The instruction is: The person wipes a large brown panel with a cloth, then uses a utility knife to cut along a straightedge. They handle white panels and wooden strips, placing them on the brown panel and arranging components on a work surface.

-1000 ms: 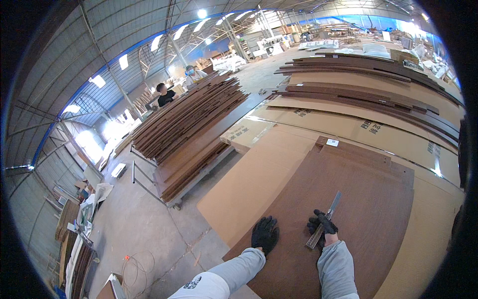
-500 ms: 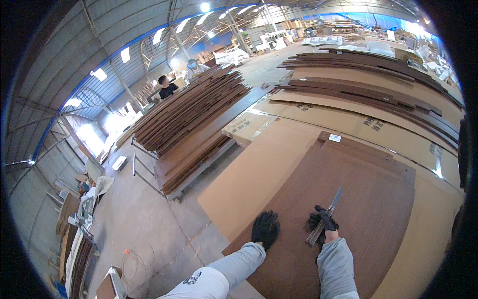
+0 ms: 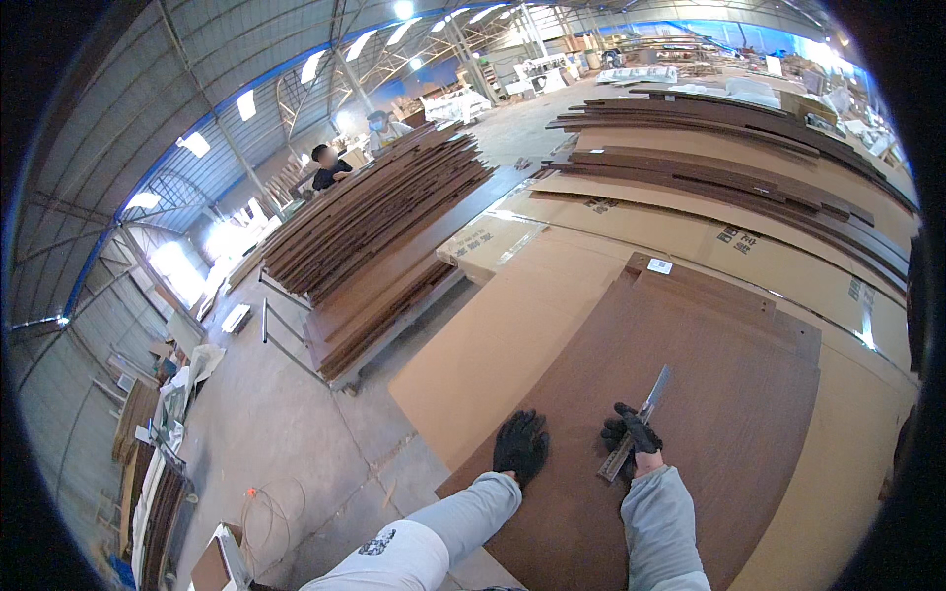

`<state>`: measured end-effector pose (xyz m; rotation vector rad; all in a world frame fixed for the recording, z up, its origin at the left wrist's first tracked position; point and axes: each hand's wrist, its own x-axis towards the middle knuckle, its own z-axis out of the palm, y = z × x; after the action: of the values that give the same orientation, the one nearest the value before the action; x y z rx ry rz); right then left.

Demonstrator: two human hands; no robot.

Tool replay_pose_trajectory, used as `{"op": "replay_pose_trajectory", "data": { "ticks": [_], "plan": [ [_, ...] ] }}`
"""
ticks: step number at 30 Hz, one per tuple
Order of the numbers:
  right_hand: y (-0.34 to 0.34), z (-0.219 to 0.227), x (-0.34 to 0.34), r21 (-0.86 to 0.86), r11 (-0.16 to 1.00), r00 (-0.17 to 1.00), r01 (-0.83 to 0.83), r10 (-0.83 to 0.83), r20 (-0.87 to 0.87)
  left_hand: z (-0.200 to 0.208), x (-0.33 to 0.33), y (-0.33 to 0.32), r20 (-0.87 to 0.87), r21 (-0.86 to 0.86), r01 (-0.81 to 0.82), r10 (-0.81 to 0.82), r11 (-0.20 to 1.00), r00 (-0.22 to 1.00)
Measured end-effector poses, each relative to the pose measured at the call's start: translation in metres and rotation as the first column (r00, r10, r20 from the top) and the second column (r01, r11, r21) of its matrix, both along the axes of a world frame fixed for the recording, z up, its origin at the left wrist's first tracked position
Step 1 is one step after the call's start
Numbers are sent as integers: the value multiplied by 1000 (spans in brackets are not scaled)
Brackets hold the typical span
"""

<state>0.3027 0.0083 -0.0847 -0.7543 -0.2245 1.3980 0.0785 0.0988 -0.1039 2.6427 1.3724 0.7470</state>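
My left hand (image 3: 520,446), in a black glove, lies flat on a dark brown wood-grain panel (image 3: 724,414), fingers stretched out, near the panel's left edge. To its right my right hand (image 3: 633,430), gloved in black with some bare skin at the wrist, grips a long metal ruler-like tool (image 3: 653,387). The tool slants over the panel, its thin bright end pointing away and a wider bar showing below the fingers. Whether it touches the panel I cannot tell. A white label (image 3: 659,266) sits at the panel's far corner.
Cardboard (image 3: 493,360) lies under the panel. Beyond it are long cartons (image 3: 680,231) and more brown boards (image 3: 709,182). At the left, a cart bears a tall pile of brown boards (image 3: 379,217), with two people (image 3: 328,169) behind it. A thin hose or cord (image 3: 264,512) lies on the floor.
My right hand and the metal tool have shifted slightly left and away from me. My left hand stays on the panel, while the dark-clothed person behind the pile has moved an arm.
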Motion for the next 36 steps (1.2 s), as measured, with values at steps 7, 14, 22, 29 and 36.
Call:
{"op": "replay_pose_trajectory", "data": {
  "ticks": [7,14,22,29,36],
  "plan": [
    [0,4,-2,-24,1000,1000,-1,1,5,-5,-2,2,-11,16,-23,23,1000,1000],
    [2,0,-4,-11,1000,1000,21,-21,-19,-4,-1,2,-32,44,-9,11,999,999],
    [0,4,-4,2,1000,999,20,-20,-36,-7,-1,2,-23,43,-27,28,999,999],
    [1,-1,-3,6,1000,999,11,-11,-49,-6,-1,2,-21,44,-15,16,999,1000],
    [1,1,-4,1,1000,999,10,-10,-34,-7,0,1,-25,61,-21,23,998,999]
  ]
}}
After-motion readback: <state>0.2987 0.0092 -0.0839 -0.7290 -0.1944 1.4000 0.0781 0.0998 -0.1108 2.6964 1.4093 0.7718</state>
